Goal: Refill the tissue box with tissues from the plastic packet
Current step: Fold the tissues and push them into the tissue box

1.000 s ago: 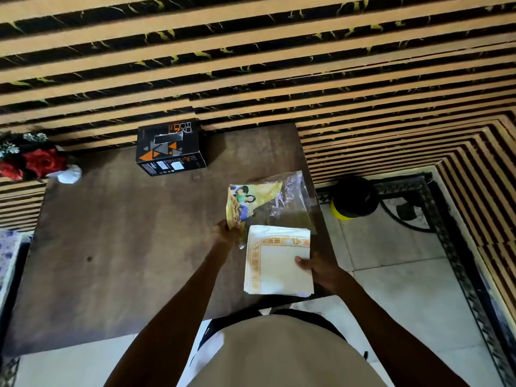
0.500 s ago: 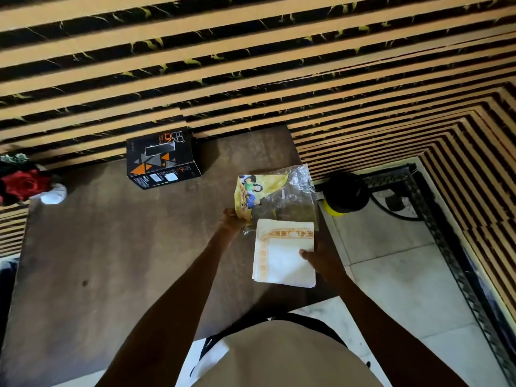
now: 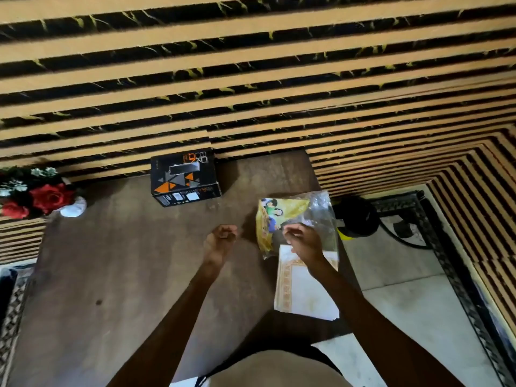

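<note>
The black tissue box (image 3: 184,177) with orange triangles stands at the far edge of the brown table (image 3: 111,275), against the striped wall. The plastic packet (image 3: 282,213), part yellow print and part clear, lies flat at the table's right side. Just in front of it lies a stack of white tissues (image 3: 304,294) with an orange border. My left hand (image 3: 220,241) hovers left of the packet, apart from it, fingers curled into a loose fist with nothing in it. My right hand (image 3: 303,241) is over the packet's near edge and the stack's far end, fingers bent; any grip is hidden.
Red artificial flowers (image 3: 42,196) in a white vase stand at the table's far left corner. A black and yellow round object (image 3: 354,219) with a cable sits on the tiled floor right of the table. The table's right edge runs just beside the tissue stack.
My left hand has let go of the packet and drawn away to the left. My right hand has left the tissue stack's side and moved forward over the packet's near edge.
</note>
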The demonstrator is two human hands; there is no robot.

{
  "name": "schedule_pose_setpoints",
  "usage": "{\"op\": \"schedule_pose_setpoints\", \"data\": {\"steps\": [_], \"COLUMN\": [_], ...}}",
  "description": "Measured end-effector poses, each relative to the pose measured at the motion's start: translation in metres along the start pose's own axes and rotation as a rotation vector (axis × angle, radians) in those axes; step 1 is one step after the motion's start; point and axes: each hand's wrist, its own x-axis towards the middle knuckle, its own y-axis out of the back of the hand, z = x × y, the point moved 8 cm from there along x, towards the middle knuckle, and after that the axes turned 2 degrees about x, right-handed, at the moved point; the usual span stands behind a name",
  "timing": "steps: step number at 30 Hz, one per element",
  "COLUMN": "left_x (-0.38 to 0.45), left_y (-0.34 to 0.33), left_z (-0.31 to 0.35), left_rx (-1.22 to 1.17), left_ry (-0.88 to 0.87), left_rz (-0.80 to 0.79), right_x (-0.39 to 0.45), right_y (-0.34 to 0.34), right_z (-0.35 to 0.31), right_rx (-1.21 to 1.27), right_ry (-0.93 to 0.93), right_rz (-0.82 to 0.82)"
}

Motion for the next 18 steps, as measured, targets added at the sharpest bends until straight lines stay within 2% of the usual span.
{"op": "schedule_pose_setpoints", "data": {"steps": [3, 6, 9, 11, 13, 15, 18], "left_x": [0.014, 0.048, 0.073, 0.092, 0.111, 0.132, 0.132], "left_y": [0.019, 0.083, 0.135, 0.162, 0.173, 0.179, 0.173], "left_z": [0.017, 0.030, 0.045, 0.047, 0.038, 0.028, 0.035], "left_rx": [0.043, 0.051, 0.146, 0.249, 0.283, 0.194, 0.038], "left_ry": [0.073, 0.056, -0.035, -0.029, 0.102, 0.183, 0.132], "left_rz": [0.015, 0.123, 0.303, 0.392, 0.333, 0.248, 0.123], "right_x": [0.012, 0.033, 0.062, 0.076, 0.084, 0.090, 0.094], "right_y": [-0.026, -0.090, -0.133, -0.156, -0.174, -0.194, -0.214], "right_z": [-0.022, -0.065, -0.095, -0.112, -0.121, -0.126, -0.128], "right_rx": [0.064, 0.053, -0.030, -0.063, -0.066, -0.036, 0.001], "right_ry": [-0.017, -0.009, 0.008, 0.006, -0.041, -0.102, -0.159], "right_rz": [-0.070, -0.184, -0.175, -0.182, -0.217, -0.272, -0.321]}}
